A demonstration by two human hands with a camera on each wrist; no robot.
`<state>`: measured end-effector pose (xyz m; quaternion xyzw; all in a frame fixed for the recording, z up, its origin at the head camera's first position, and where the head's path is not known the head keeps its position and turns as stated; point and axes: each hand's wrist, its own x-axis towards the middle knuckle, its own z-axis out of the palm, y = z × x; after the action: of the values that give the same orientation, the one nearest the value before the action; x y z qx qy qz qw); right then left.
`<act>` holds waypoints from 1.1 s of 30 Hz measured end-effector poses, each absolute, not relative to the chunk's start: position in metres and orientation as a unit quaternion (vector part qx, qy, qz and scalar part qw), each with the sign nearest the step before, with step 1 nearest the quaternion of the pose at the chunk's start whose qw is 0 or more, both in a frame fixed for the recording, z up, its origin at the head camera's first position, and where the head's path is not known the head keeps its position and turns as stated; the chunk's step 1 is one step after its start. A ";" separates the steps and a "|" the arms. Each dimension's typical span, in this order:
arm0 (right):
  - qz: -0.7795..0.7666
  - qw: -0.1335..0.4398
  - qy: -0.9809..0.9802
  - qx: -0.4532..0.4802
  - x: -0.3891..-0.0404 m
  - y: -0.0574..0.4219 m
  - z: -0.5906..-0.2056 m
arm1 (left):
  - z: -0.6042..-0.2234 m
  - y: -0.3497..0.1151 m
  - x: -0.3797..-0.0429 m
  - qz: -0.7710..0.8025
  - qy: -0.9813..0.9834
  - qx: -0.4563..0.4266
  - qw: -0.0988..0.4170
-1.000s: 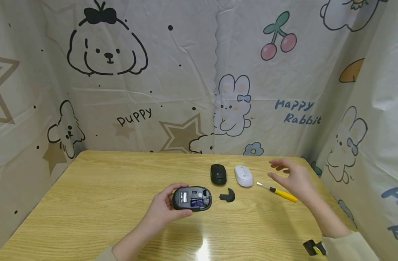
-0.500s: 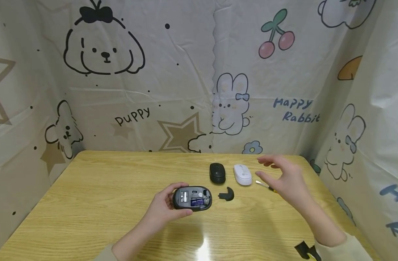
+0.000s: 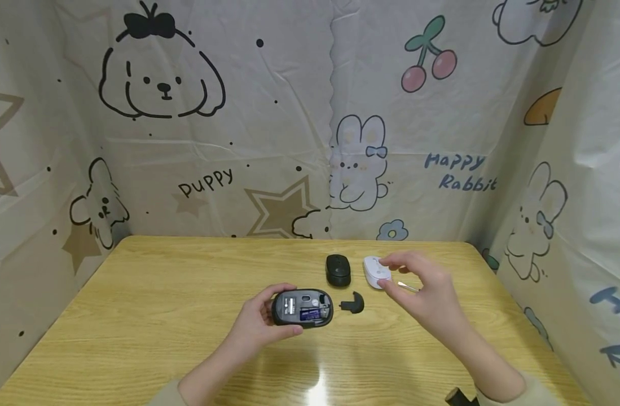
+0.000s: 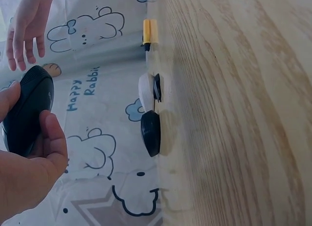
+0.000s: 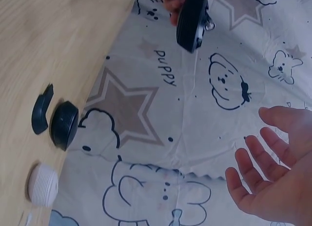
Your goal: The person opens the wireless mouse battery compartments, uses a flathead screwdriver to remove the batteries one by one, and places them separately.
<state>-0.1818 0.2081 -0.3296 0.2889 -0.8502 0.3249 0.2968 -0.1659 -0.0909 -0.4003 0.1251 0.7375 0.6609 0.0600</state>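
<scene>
The left hand (image 3: 256,321) grips a black oval mouse (image 3: 302,307), lower centre, seemingly mid-service. The relaxed, empty right hand (image 3: 425,287) should likely pinch the purple cylindrical battery (image 3: 311,314).

Soft, even light fills the head view; a white glare streak shines on the table (image 3: 137,316) near the lower edge, and faint shadows dim the folds of the cloth (image 3: 284,84). Both wrist views look cooler, dimmer and softer, with the held mouse (image 4: 29,111) nearly featureless.
</scene>
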 end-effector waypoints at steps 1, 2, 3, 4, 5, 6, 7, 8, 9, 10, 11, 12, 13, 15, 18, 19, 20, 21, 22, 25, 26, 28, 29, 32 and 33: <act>0.331 0.293 -0.848 0.293 -0.181 0.206 -0.331 | -0.400 -0.090 -0.166 0.661 0.738 0.125 0.060; 0.337 0.289 -0.846 0.297 -0.179 0.204 -0.332 | -0.400 -0.090 -0.166 0.661 0.737 0.125 0.061; 0.341 0.284 -0.844 0.301 -0.178 0.202 -0.332 | -0.399 -0.090 -0.165 0.661 0.737 0.126 0.061; 0.344 0.277 -0.844 0.304 -0.177 0.200 -0.334 | -0.399 -0.089 -0.165 0.661 0.737 0.126 0.063; 0.346 0.272 -0.843 0.309 -0.176 0.198 -0.335 | -0.399 -0.089 -0.165 0.662 0.736 0.126 0.064; 0.349 0.263 -0.844 0.312 -0.175 0.196 -0.336 | -0.399 -0.088 -0.165 0.662 0.736 0.126 0.065; 0.352 0.253 -0.844 0.315 -0.173 0.194 -0.336 | -0.399 -0.088 -0.165 0.663 0.735 0.127 0.066; 0.351 0.245 -0.845 0.319 -0.172 0.193 -0.337 | -0.398 -0.087 -0.165 0.664 0.734 0.127 0.068; 0.352 0.235 -0.847 0.322 -0.171 0.191 -0.338 | -0.398 -0.087 -0.165 0.664 0.734 0.127 0.068; 0.352 0.227 -0.848 0.325 -0.170 0.189 -0.339 | -0.398 -0.087 -0.165 0.664 0.734 0.127 0.069; 0.352 0.220 -0.848 0.328 -0.169 0.187 -0.340 | -0.397 -0.086 -0.165 0.664 0.734 0.127 0.070; 0.352 0.213 -0.850 0.329 -0.168 0.186 -0.341 | -0.397 -0.086 -0.165 0.664 0.733 0.127 0.070; 0.351 0.208 -0.850 0.332 -0.167 0.184 -0.342 | -0.397 -0.086 -0.165 0.664 0.733 0.127 0.070; 0.350 0.204 -0.850 0.336 -0.166 0.181 -0.345 | -0.397 -0.085 -0.165 0.665 0.732 0.127 0.069; 0.350 0.204 -0.847 0.345 -0.166 0.177 -0.349 | -0.397 -0.084 -0.165 0.666 0.731 0.132 0.066; 0.350 0.204 -0.845 0.348 -0.166 0.175 -0.350 | -0.397 -0.084 -0.165 0.667 0.730 0.135 0.065; 0.350 0.203 -0.844 0.352 -0.166 0.174 -0.351 | -0.396 -0.084 -0.165 0.667 0.730 0.137 0.064; 0.352 0.198 -0.843 0.354 -0.166 0.172 -0.352 | -0.396 -0.083 -0.165 0.666 0.730 0.139 0.063; 0.353 0.194 -0.843 0.357 -0.166 0.171 -0.353 | -0.396 -0.083 -0.165 0.666 0.730 0.141 0.063; 0.356 0.181 -0.842 0.362 -0.166 0.168 -0.357 | -0.395 -0.082 -0.164 0.666 0.729 0.146 0.062; 0.355 0.180 -0.841 0.366 -0.166 0.167 -0.358 | -0.395 -0.082 -0.164 0.664 0.730 0.146 0.061; 0.354 0.180 -0.839 0.371 -0.167 0.165 -0.361 | -0.395 -0.082 -0.164 0.664 0.730 0.148 0.061; 0.353 0.181 -0.838 0.375 -0.167 0.164 -0.361 | -0.395 -0.082 -0.164 0.664 0.730 0.148 0.062; 0.351 0.183 -0.836 0.380 -0.167 0.161 -0.363 | -0.395 -0.081 -0.163 0.665 0.730 0.148 0.062; 0.350 0.183 -0.837 0.379 -0.167 0.161 -0.364 | -0.395 -0.081 -0.163 0.666 0.729 0.150 0.062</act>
<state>-0.1672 0.1605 -0.3639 0.3791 -0.8370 0.3496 0.1831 -0.1627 -0.0807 -0.3947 0.1495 0.7286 0.6655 0.0621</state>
